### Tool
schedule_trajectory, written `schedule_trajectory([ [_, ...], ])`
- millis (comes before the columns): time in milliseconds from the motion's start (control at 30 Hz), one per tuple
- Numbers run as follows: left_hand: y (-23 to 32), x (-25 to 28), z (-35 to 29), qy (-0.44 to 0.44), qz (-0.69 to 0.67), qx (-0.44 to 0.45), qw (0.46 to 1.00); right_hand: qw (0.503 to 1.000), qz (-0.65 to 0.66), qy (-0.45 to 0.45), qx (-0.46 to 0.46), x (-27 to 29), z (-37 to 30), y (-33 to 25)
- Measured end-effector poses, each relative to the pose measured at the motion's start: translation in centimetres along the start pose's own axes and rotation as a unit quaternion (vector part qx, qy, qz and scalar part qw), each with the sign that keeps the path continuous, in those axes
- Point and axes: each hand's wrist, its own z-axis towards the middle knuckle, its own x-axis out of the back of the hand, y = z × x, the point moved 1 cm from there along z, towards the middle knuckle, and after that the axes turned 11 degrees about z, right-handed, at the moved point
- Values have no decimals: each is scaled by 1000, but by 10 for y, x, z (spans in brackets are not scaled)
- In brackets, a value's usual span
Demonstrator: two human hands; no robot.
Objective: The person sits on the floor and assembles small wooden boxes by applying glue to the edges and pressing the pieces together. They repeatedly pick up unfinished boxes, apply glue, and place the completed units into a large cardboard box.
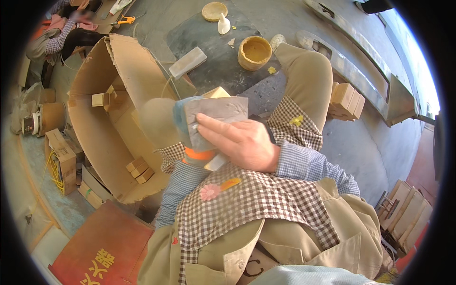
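Note:
My right hand (pixel 244 142) is closed on a flat grey rectangular pad (pixel 216 110), two fingers stretched along its face. The pad looks like sandpaper, but I cannot make out its kind for sure. Behind it, a pale wooden block (pixel 217 92) shows only at its top edge. My left hand (pixel 179 114), in a blue glove, is blurred and mostly covered by the pad; it appears wrapped around the block. An orange band (pixel 198 155) shows at its wrist, and a pale flat piece (pixel 216 162) pokes out below the pad. Both hands are over my checked apron.
A large open carton (pixel 133 95) with several small wooden blocks stands at my left. Ahead lie a tub of yellowish paste (pixel 255 53), a white bottle (pixel 223 23) and a grey bar (pixel 188 62). Stacked blocks (pixel 346 101) sit beside a metal frame (pixel 365 52) on the right.

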Motion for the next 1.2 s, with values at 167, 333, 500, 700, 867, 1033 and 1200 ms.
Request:
schedule_trajectory([
  [167, 6, 1, -18, -16, 30, 54, 998, 991, -13, 71, -112, -2, -1, 6],
  [333, -6, -14, -23, 20, -87, 78, 993, 998, 51, 30, 5, -5, -3, -1],
  [500, 10, -12, -16, 49, 26, 38, 998, 990, 49, 80, -102, -8, -2, 2],
  [700, 24, 9, 9, -308, 106, 131, 936, 991, 67, 103, -44, -11, 6, 4],
  [867, 13, 10, 3, -225, 96, 108, 964, 990, 83, 89, -65, -10, 8, 1],
  [1033, 5, 9, -11, 1, 46, 79, 996, 987, 92, 90, -93, -19, 10, 17],
  [1200, 8, 28, -12, 90, 17, 48, 995, 971, 70, 113, -200, -38, 11, 74],
])
